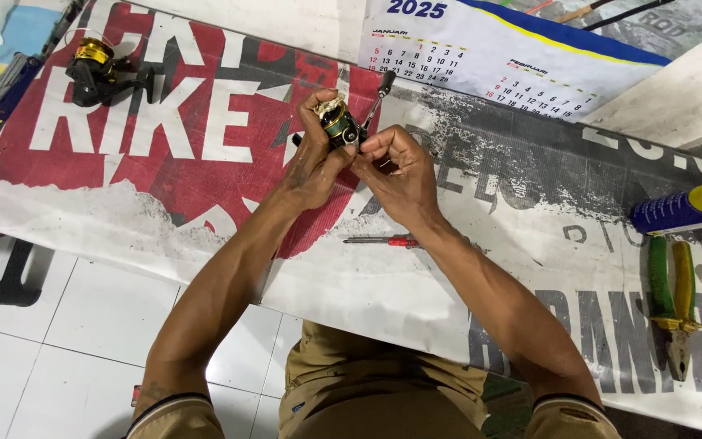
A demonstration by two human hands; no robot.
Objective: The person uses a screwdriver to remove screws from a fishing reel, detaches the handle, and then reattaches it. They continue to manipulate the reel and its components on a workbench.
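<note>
Seen from above, a person's two bare hands met over the middle of a tabletop [205, 268] covered by a printed banner in red, white and grey. The left hand [312, 158] was wrapped around a small fishing reel [340, 123], dark with gold and green parts, held just above the banner; its grip was closed on the reel body, with the thumb near the spool. The right hand [396, 171] pinched at the reel's side with a narrow fingertip grip; whether it held a small part there could not be told. The reel's handle [382, 88] stuck out upward and away from the hands.

To do this well, the left hand would likely need to keep the reel steady and tilted toward the eye, while the right worked with light, small turns so that nothing slipped or dropped.

A red-handled screwdriver [383, 241] lay on the banner just below the right wrist. A second reel [99, 71], black and gold, sat well apart at the far left. At the right edge lay green-handled pliers [669, 301] and a blue spray can [684, 207]. A wall calendar [489, 61] lay flat at the far side. White floor tiles [67, 325] showed below the tabletop.
</note>
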